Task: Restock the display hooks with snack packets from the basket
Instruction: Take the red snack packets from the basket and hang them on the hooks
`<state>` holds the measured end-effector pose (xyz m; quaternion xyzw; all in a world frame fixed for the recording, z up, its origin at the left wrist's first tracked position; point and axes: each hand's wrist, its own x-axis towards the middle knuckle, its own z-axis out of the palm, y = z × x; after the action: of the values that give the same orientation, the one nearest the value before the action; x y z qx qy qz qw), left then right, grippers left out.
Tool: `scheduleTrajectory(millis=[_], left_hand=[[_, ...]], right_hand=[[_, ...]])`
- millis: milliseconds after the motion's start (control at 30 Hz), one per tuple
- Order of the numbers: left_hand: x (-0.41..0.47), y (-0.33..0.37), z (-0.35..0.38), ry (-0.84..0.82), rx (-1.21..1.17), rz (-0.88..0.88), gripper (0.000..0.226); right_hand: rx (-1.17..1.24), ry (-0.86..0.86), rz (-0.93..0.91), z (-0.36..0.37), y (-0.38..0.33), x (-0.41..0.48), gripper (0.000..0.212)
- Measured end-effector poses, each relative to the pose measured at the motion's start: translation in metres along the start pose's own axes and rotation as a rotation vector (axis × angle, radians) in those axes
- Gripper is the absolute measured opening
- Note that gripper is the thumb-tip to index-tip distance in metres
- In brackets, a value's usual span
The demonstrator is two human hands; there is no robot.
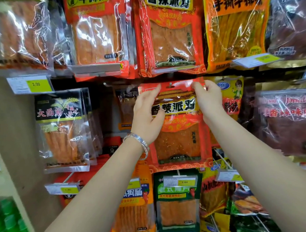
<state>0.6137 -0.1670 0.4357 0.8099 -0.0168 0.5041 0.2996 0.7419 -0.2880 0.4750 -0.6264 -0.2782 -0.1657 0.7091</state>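
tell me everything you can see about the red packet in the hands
The red snack packet is glossy plastic, flat and upright, with black lettering on yellow above a clear window showing an orange-brown sheet. A hang slot sits near its top edge. The left hand and right hand pinch its upper corners, holding it below a matching packet.

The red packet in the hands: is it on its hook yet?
Cannot tell. Left hand and right hand pinch the red packet at its top; the hang hole shows grey, hook or background.
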Motion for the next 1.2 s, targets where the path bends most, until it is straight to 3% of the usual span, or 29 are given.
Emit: scheduleTrajectory(millis=[133,200,333,400,533,800,1000,1200], left_hand=[[-0.009,-0.027,0.012,-0.099,0.170,-0.046,0.052],[-0.017,-0.043,0.016,-0.190,0.260,-0.098,0.055],[-0.031,-0.069,0.017,-0.272,0.460,-0.058,0.066],[-0.035,-0.076,0.017,-0.243,0.491,-0.070,0.073],[-0.035,-0.090,0.019,-0.305,0.566,-0.105,0.086],[-0.021,-0.108,0.034,-0.399,0.868,-0.124,0.105],[-0.010,-0.098,0.020,-0.461,0.696,-0.106,0.078],[-0.053,-0.067,-0.025,-0.410,0.260,-0.065,0.036]], right_hand=[[-0.208,0.035,-0.100,-0.003,0.023,-0.006,0.027],[-0.303,0.080,-0.183,-0.006,0.039,-0.016,0.048],[-0.656,0.150,-0.557,-0.008,0.079,-0.050,0.058],[-0.795,0.042,-0.659,-0.007,0.098,-0.063,0.060],[-1.035,-0.271,-0.537,0.002,0.119,-0.067,0.088],[-1.352,-0.367,-0.353,0.019,0.121,-0.042,0.110],[-1.311,-0.372,-0.212,0.021,0.085,-0.045,0.082],[-0.858,-0.217,-0.062,0.003,0.053,-0.124,0.025]])
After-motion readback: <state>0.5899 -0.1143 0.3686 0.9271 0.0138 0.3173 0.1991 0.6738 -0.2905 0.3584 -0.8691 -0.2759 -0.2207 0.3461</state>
